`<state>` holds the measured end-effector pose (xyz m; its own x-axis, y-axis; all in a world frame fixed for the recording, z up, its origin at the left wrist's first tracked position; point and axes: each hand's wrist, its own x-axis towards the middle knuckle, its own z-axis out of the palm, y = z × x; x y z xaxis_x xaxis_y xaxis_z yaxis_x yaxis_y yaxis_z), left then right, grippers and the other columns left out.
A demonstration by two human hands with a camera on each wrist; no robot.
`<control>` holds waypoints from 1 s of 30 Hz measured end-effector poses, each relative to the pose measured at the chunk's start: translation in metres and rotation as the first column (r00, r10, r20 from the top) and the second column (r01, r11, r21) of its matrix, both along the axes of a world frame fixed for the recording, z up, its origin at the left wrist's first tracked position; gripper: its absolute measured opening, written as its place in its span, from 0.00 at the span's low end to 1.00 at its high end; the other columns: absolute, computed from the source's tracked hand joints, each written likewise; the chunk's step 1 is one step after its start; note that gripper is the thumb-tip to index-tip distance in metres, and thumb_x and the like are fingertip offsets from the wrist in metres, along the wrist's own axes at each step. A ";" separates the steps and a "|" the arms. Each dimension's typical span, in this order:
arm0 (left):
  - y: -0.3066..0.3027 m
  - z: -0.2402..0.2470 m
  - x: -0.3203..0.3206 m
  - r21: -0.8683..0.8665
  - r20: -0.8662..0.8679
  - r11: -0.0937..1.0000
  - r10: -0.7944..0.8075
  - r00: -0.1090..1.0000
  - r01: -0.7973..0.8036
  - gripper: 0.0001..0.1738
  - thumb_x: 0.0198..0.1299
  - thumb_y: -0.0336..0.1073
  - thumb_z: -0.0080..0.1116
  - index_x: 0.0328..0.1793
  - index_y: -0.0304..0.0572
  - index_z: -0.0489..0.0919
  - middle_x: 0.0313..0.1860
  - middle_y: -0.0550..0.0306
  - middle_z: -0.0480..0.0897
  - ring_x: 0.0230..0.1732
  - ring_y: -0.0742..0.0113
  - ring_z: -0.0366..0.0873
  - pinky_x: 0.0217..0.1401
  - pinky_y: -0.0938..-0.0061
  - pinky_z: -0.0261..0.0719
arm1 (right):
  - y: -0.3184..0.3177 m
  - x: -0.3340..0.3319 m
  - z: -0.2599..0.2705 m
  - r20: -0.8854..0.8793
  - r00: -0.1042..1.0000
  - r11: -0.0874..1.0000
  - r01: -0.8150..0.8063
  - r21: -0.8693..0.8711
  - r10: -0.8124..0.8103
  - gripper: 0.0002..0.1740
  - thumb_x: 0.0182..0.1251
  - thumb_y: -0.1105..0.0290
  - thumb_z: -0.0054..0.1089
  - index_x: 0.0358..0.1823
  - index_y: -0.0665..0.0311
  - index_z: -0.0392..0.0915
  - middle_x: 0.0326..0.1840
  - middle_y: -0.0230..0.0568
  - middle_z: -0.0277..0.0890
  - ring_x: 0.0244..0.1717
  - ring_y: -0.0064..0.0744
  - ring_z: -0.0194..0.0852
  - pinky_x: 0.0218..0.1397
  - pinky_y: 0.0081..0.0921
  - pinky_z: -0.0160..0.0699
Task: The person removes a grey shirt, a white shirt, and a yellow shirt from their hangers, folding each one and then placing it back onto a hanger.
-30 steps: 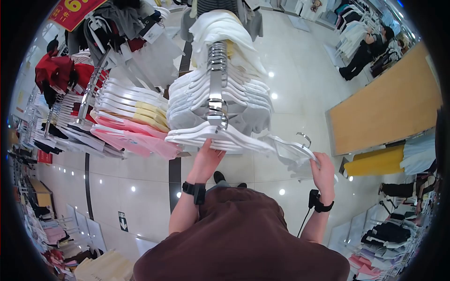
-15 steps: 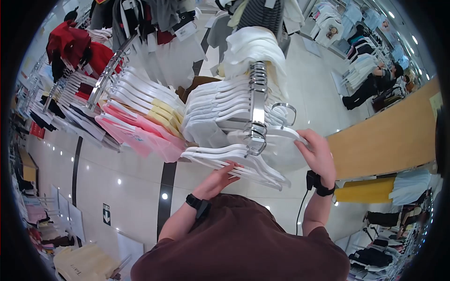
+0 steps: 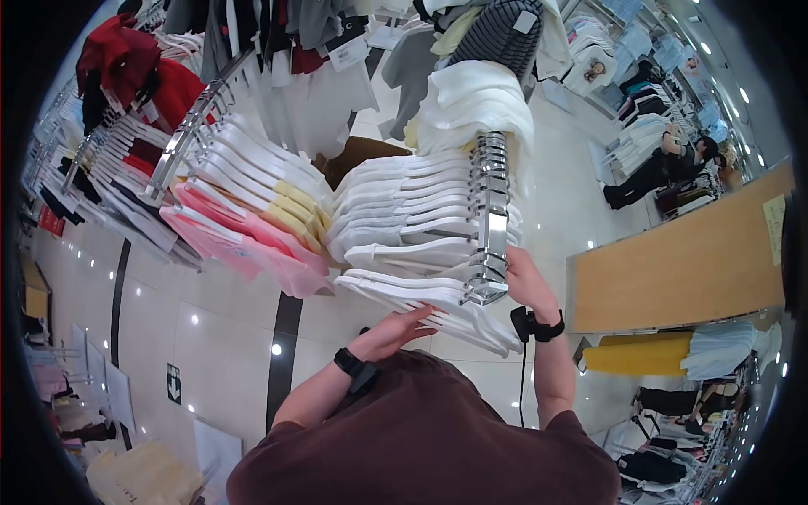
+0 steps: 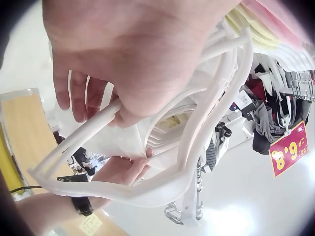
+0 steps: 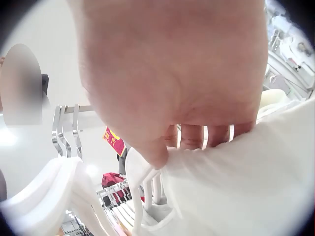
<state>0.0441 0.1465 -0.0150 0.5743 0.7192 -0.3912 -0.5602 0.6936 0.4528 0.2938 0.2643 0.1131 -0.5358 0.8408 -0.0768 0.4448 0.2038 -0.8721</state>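
My left hand (image 3: 391,334) holds the lower bars of several bare white hangers (image 4: 216,101) at the near end of the chrome rail (image 3: 494,227). In the left wrist view the thumb and fingers lie around one bar. On the far side of those hangers, my right hand (image 3: 530,282) pinches the shoulder of a white garment (image 5: 236,182) on a hanger. The right wrist view shows its thumb in front and fingers behind the cloth. The rail's end partly hides these fingers in the head view. More white garments (image 3: 379,198) hang close behind.
Left of the rail, another rack (image 3: 181,143) carries white, yellow and pink clothes (image 3: 244,244). A wooden panel (image 3: 673,252) stands to the right, with a yellow garment (image 3: 635,355) below it. A person in black (image 3: 652,172) is farther off at the right.
My right hand has brought the garment on its hanger from the right in to the rail, behind the bare hangers. My left hand has drawn the bare hangers toward my body.
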 end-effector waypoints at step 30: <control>-0.006 -0.017 0.018 -0.018 0.081 0.981 -0.192 0.978 0.195 0.26 0.81 0.44 0.57 0.79 0.42 0.72 0.74 0.54 0.78 0.70 0.62 0.76 0.77 0.60 0.73 | 0.009 -0.017 -0.013 -0.122 0.988 0.995 0.101 0.027 -0.097 0.15 0.75 0.71 0.67 0.58 0.71 0.80 0.40 0.34 0.84 0.41 0.21 0.80 0.47 0.29 0.82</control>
